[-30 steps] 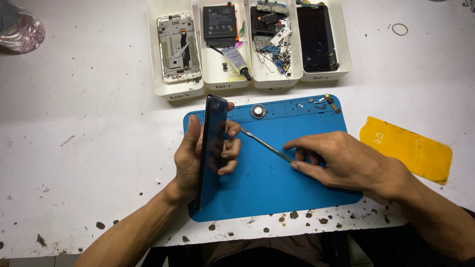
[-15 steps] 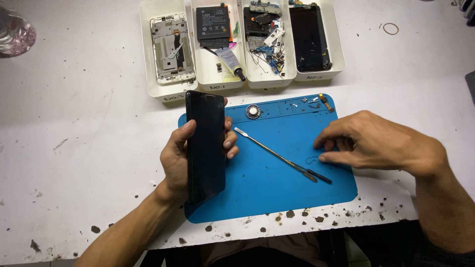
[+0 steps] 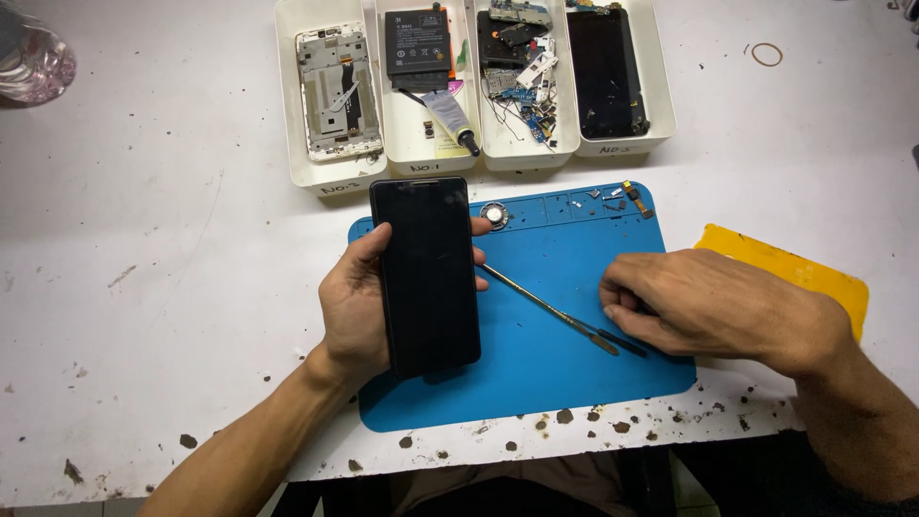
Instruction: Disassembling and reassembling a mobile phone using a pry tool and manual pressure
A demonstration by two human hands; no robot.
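Head view: left hand is clasping the black smartphone screen-up; right hand, grip curled, is resting beside the metal spudger—advisable keeping the phone level.

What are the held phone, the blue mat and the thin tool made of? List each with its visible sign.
Phone: glossy black front, likely glass; faint reflections.
Blue mat: matte, probably silicone or rubber; moulded compartments along its top edge.
Thin tool: looks like metal; slim, grey, with a slight shine.

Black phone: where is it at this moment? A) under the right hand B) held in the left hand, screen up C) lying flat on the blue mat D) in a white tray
B: the left hand grips the black phone above the blue mat, screen facing the camera.
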